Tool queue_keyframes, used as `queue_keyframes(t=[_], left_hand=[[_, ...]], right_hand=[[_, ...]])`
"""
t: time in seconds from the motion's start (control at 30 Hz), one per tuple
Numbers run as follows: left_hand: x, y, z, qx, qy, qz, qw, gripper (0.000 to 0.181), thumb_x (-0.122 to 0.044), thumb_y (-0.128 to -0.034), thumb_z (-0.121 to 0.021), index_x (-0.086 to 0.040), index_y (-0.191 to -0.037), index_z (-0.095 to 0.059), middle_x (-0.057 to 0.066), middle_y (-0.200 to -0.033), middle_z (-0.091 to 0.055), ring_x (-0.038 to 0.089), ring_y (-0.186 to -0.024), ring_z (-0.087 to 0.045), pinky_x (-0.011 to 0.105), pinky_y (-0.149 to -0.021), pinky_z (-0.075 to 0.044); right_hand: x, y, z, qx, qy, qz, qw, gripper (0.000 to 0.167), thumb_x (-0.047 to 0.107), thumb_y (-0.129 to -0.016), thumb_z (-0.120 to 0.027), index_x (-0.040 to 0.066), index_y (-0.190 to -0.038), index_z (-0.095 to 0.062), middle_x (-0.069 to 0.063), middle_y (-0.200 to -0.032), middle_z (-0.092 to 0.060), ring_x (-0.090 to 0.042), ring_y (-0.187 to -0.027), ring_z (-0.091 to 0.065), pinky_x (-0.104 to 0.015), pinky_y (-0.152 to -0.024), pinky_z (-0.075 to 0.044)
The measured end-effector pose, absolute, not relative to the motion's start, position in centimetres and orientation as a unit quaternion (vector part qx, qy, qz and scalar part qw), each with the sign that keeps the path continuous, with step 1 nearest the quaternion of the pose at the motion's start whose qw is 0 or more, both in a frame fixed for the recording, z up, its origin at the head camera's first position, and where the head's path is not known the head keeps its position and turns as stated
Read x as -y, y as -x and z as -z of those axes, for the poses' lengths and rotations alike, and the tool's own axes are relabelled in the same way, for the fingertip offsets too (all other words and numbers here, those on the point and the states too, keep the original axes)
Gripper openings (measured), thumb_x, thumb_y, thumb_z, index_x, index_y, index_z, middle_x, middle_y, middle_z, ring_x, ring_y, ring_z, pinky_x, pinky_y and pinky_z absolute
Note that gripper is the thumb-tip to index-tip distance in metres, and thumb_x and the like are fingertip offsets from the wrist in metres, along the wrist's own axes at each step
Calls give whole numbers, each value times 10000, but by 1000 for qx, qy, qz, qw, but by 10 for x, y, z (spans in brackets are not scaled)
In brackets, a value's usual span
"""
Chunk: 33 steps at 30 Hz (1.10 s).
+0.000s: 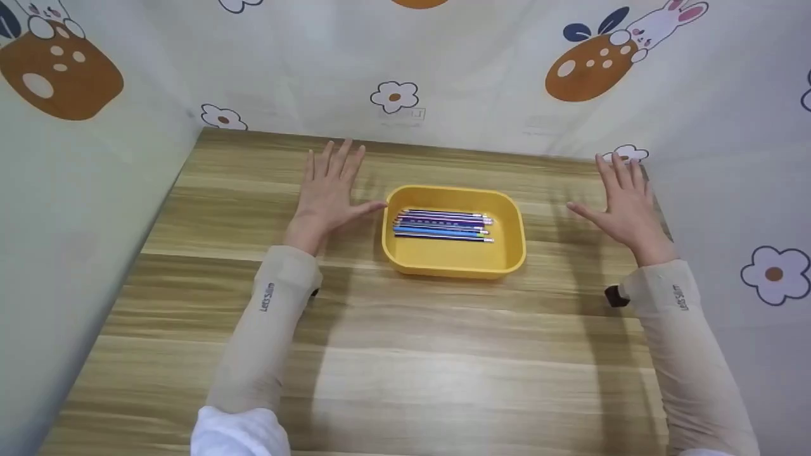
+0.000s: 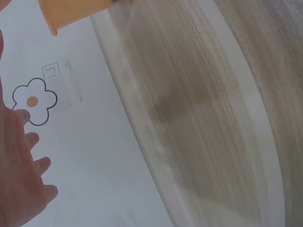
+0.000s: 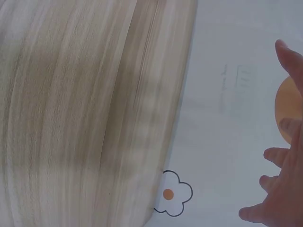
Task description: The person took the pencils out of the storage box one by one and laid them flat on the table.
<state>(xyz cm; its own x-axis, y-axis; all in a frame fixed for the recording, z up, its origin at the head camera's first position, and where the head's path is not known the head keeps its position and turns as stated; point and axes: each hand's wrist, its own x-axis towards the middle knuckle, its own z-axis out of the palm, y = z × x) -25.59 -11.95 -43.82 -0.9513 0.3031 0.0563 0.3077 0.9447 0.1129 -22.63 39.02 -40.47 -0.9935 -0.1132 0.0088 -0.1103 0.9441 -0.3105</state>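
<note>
A yellow tray (image 1: 456, 261) with rounded corners stands near the back of the table in the head view. Several pencils (image 1: 441, 227) lie side by side inside it, their eraser ends to the right. My left hand (image 1: 327, 193) is spread to the left of the tray, its thumb pointing at the tray's left rim; whether it touches cannot be told. To the right, apart from the tray, my right hand (image 1: 624, 206) is held with fingers spread and nothing in it. The left wrist view shows the left fingers (image 2: 40, 165) and a tray corner (image 2: 71, 14).
The wood-grain table (image 1: 443, 367) reaches back to a white curtain (image 1: 304, 69) printed with flowers and rabbits. More of the curtain hangs along both sides. A small dark device (image 1: 616, 296) sits at the right wrist.
</note>
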Motion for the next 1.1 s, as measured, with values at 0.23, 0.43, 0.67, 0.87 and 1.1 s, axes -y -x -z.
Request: queue_keyframes(t=[0.23, 0.43, 0.67, 0.87, 1.1], left_hand=[[116, 257, 440, 985, 161, 65, 17, 1090, -862, -830, -395, -230, -1618, 16, 42, -1699, 70, 334, -1570, 37, 549, -1274, 57], [113, 257, 442, 982, 173, 79, 9, 1090, -852, -834, -409, -220, -1619, 5, 56, -1702, 38, 316, -1574, -8, 530, -1273, 67], [108, 258, 445, 979, 185, 89, -2, 1095, -862, -828, -399, -203, -1621, -29, 49, -1702, 33, 302, -1576, -15, 523, -1279, 46], [104, 255, 445, 968, 222, 115, -38, 1075, -834, -840, -436, -224, -1621, -18, 41, -1705, 24, 290, -1578, -3, 510, -1290, 7], [100, 251, 447, 951, 262, 144, -74, 1081, -797, -842, -496, -195, -1621, -48, 52, -1704, -21, 283, -1578, -27, 520, -1289, -3]], right_hand=[[-390, 227, 405, -983, 62, 172, 10, 1028, 647, -889, -606, 223, -1621, -21, -154, -1691, 11, -433, -1538, 124, -741, -1179, 66], [-390, 227, 406, -982, 67, 179, 14, 1032, 624, -892, -620, 196, -1621, -29, -189, -1682, -22, -457, -1535, 76, -723, -1198, -2], [-390, 228, 410, -979, 66, 194, 15, 1028, 587, -885, -655, 175, -1620, -66, -191, -1680, -50, -447, -1542, 36, -729, -1195, -57], [-388, 228, 411, -978, 61, 199, 25, 1026, 579, -887, -660, 180, -1621, -64, -164, -1688, -40, -473, -1533, 3, -741, -1181, -95], [-388, 226, 415, -975, 65, 209, 24, 1036, 570, -874, -682, 198, -1621, -69, -149, -1687, -78, -433, -1546, -14, -729, -1186, -125]])
